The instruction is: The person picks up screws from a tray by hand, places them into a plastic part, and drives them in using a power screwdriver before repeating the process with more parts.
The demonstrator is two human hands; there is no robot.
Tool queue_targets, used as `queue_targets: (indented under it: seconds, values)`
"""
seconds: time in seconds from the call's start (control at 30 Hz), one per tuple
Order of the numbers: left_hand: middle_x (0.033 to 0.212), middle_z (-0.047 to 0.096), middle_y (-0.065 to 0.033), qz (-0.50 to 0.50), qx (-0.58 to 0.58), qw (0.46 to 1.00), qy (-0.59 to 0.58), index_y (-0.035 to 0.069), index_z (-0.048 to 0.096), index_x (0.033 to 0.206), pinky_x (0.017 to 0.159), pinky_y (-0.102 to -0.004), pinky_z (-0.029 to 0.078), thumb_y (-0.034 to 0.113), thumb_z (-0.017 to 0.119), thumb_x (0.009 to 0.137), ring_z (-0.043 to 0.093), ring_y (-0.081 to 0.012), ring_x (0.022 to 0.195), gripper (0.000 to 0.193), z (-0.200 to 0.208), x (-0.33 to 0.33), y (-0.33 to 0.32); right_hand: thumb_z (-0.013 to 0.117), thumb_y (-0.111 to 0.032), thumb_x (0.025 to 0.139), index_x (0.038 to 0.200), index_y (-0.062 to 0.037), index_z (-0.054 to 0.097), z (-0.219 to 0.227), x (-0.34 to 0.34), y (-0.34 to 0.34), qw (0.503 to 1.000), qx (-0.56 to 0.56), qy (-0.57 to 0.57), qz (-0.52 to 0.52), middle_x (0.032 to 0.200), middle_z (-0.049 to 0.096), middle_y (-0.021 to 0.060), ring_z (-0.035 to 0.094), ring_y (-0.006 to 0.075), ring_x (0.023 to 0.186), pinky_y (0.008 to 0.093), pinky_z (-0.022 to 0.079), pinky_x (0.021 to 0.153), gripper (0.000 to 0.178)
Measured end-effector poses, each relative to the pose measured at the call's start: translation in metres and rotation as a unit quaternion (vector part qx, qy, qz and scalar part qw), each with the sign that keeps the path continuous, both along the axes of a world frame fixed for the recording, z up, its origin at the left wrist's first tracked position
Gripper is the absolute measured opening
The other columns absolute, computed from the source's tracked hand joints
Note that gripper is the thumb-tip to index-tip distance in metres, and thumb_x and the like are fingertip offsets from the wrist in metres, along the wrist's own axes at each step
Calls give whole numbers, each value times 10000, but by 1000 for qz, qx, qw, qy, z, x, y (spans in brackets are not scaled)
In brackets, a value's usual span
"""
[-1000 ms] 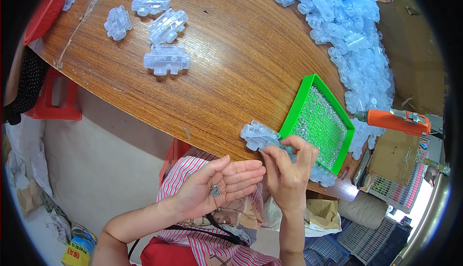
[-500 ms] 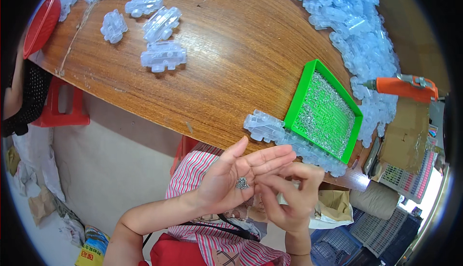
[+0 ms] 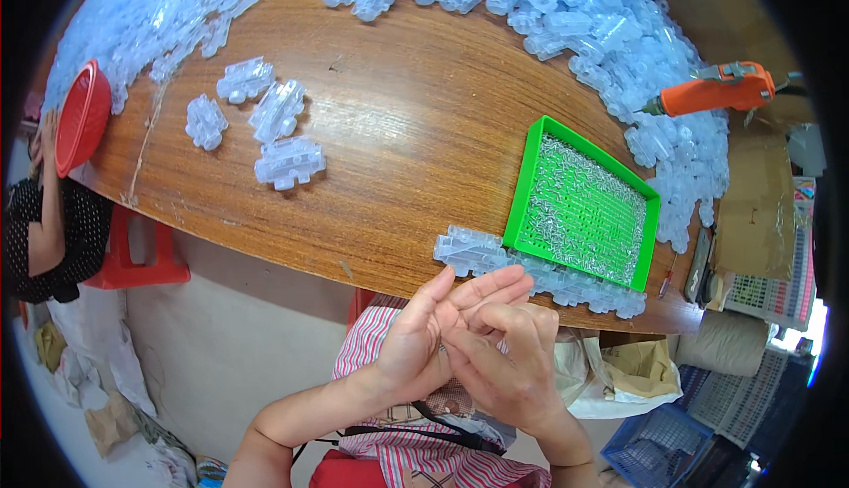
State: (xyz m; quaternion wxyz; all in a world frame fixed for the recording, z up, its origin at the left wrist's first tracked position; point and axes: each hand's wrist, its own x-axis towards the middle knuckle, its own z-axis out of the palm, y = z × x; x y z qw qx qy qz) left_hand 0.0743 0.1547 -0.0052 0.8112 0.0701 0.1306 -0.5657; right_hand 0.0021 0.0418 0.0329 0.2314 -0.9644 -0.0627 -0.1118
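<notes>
My left hand (image 3: 409, 346) is held palm up at the table's near edge, cupped under a few small silver screws. They showed in the palm half a second ago; the fingers of my right hand (image 3: 513, 360) now cover them. That right hand reaches into the palm with thumb and forefinger pinched together, and what lies between the tips is hidden. Just beyond my fingers, a row of clear plastic housings (image 3: 469, 251) runs along the table edge. A green tray (image 3: 523, 192) of loose silver screws (image 3: 630, 189) stands against that row.
Large heaps of clear housings (image 3: 654, 64) line the far side. An orange electric screwdriver (image 3: 721, 92) is at the right. Several separate housings (image 3: 290, 163) lie left of centre. Another person's arm (image 3: 51, 227) is near a red basin (image 3: 84, 121) at the left.
My right hand has moved left and further over my left palm, hiding the screws there. The view has shifted, showing more of the far table.
</notes>
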Motion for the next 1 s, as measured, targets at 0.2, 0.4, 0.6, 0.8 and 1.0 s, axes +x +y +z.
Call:
queue_targets:
  seconds: [0.2, 0.4, 0.6, 0.8, 1.0]
  values:
    - [1473, 334, -172, -24, 26, 999, 11, -33, 286, 1428, 1133, -382, 256, 440, 194, 1009, 350, -270, 1349, 639, 4, -1, 3, 713, -156, 758, 913, -115, 641, -7, -1, 1, 993, 91, 2, -71, 999, 539, 30, 490, 212, 873, 365, 364, 753, 175]
    - [1475, 333, -172, -35, 35, 999, -1, -35, 291, 1426, 1123, -388, 280, 431, 189, 1010, 373, -277, 1334, 633, 5, 0, -2, 751, -131, 720, 916, -133, 678, -3, -7, -2, 995, 68, -7, -78, 1002, 505, 44, 453, 228, 874, 362, 343, 752, 210]
    - [1467, 341, -183, -37, 37, 999, -13, -35, 301, 1423, 1146, -387, 224, 419, 180, 1010, 351, -273, 1347, 626, 11, -1, -9, 760, -126, 665, 892, -127, 676, -4, -8, -1, 995, 18, -35, -92, 998, 524, 23, 477, 219, 890, 355, 360, 748, 242]
    - [1409, 415, -188, -58, 33, 997, 31, -36, 323, 1410, 1117, -365, 295, 412, 220, 1011, 413, -257, 1302, 609, 15, 1, -12, 750, -110, 663, 845, -121, 657, -5, -9, -7, 988, 76, -41, -124, 996, 530, 44, 479, 229, 908, 358, 369, 753, 204]
    - [1191, 582, -135, -103, 115, 987, -37, -35, 509, 1224, 942, -286, 500, 255, 441, 1005, 599, -172, 1067, 369, 10, -3, 1, 745, -114, 699, 861, -120, 680, -11, -12, -18, 967, 157, -30, -199, 1033, 499, 107, 424, 232, 893, 325, 359, 725, 175]
